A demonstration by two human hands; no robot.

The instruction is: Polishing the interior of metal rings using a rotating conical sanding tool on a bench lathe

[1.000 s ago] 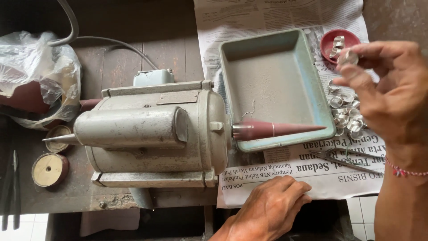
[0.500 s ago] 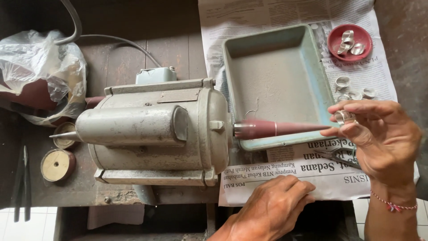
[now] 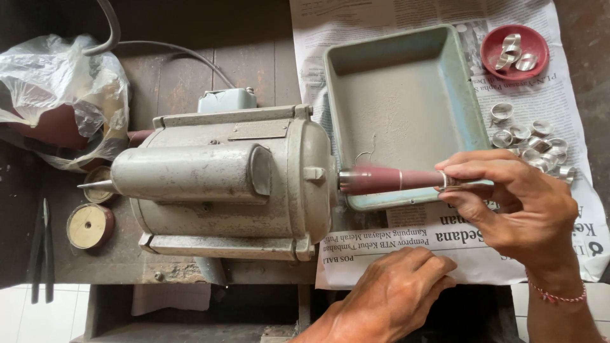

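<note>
Right hand (image 3: 515, 203) pinching silver ring (image 3: 448, 182), on spindle tip (image 3: 387, 180)

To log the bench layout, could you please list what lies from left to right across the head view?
Clear plastic bag → grey electric motor → reddish tapered spindle → right hand holding a silver ring.
</note>
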